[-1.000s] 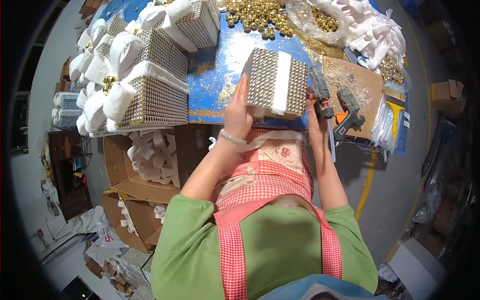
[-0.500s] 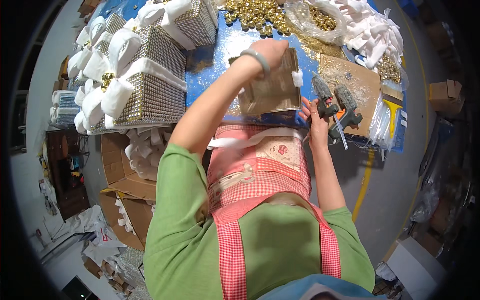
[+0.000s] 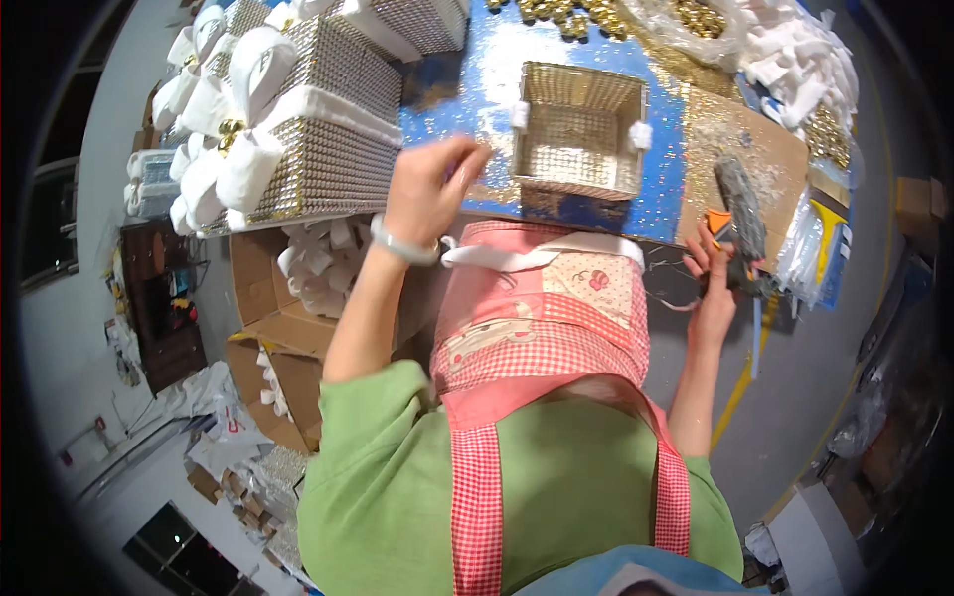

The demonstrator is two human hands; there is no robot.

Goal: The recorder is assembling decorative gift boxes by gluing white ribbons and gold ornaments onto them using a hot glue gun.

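Left hand (image 3: 427,187), fingers curled and thumb near the forefinger, hangs by the near edge of the glitter-strewn blue tabletop (image 3: 664,164); whether it pinches anything, I cannot tell. Right of it on the tabletop sits an open, square, silver-gold studded box (image 3: 578,149), white fluffy tabs at two opposite sides. Right hand (image 3: 712,280), fingers partly spread, meets a grey-crusted, dark glue gun (image 3: 737,194); its grip is unclear.

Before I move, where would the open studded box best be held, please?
Probably pinch the box at its near rim, from the near side: it stands open side up, leaving that edge bare, while white tabs occupy its left and right.
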